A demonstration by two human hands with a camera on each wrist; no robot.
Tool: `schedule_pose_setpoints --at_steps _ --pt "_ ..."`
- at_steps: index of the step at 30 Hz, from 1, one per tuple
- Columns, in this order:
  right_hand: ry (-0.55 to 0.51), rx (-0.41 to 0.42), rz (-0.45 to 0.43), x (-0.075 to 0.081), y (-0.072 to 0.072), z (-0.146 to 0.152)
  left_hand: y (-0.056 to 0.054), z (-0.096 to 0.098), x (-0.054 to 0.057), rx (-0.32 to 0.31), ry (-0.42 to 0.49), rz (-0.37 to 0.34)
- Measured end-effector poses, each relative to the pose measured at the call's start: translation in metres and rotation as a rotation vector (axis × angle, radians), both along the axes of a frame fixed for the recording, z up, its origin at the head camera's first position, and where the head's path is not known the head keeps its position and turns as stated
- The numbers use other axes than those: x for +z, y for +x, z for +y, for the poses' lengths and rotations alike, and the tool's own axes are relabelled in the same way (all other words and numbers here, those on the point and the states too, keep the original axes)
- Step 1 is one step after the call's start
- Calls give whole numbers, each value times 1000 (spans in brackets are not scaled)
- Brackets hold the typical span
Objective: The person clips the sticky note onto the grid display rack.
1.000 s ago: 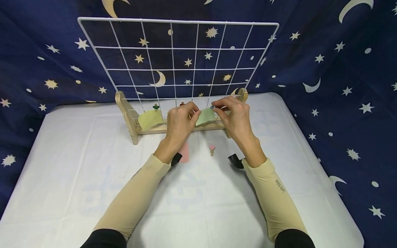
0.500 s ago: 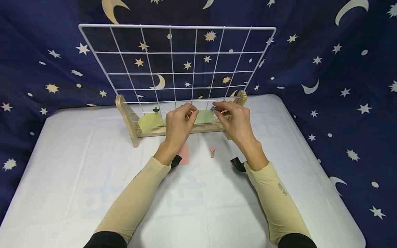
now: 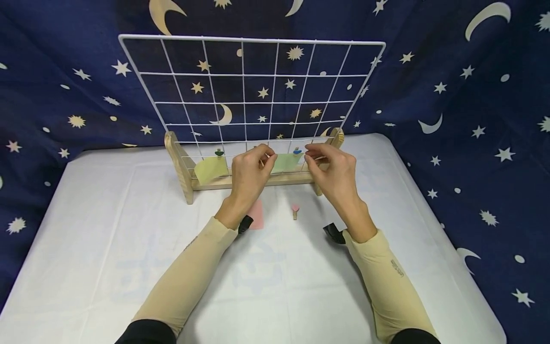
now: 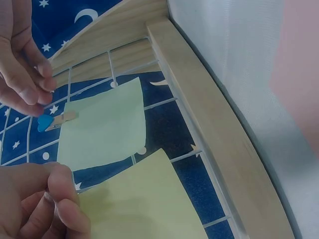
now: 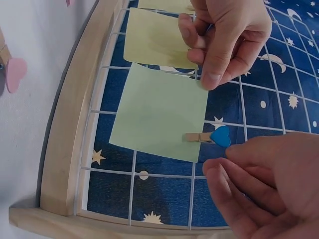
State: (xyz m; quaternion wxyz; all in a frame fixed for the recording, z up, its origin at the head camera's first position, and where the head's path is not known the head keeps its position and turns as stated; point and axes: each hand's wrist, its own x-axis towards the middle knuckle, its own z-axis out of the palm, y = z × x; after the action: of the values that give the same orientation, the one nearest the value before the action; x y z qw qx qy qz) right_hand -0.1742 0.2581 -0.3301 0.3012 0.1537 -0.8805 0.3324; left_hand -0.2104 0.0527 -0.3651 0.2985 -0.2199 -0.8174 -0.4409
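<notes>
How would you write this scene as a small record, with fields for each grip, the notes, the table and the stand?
Left grip: pinches the green note at an upper corner
Right grip: beside the blue heart clip, not holding it
Green note: at the white grid, blue heart clip on its upper edge
Yellow notes: two at the grid, left of the green note
Table: pink note, partly hidden; pink heart clip
Stand: white grid in a wooden base
</notes>
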Motion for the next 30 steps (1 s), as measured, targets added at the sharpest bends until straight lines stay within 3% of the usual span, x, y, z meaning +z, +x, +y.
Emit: schedule_pose_setpoints --at_steps 5,11,14,19,30 --pt "19 -49 -91 0 11 0 1 -1 -3 -19 -10 -9" --pt "242 75 -464 -4 20 4 -1 -8 -1 -12 55 59" --pt "321 136 -591 -13 16 7 -1 -11 -1 -33 72 79" --pt "333 182 -670 -27 13 13 1 -13 -5 -78 25 49" --pt "307 231 -740 -38 15 16 6 -38 -22 -75 -102 -80"
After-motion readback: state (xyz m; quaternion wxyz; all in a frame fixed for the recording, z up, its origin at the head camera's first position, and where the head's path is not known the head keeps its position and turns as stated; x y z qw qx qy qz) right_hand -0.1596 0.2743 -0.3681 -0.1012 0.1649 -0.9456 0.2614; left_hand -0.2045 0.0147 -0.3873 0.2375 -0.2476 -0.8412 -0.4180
